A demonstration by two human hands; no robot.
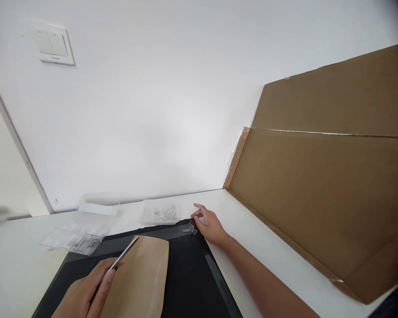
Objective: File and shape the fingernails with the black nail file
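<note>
We pinch a slim, straight, metallic-looking tool (126,251) in our left hand (86,289) above smooth brown paper (142,278) on a flat black sheet (192,274). Our right hand (210,226) curls at the sheet's far-right corner, beside small translucent pieces (193,229); we cannot tell whether it grips. Behind lies 1 shallow clear tray (147,213).

a slim metallic tool (124,252) is tilting toward the far right above a tan sheet (146,276). the sheet is covering part of a flat black panel (190,269). the panel is resting on the desk (6,260), small clear pieces (191,229) sitting near its far right corner.
</note>
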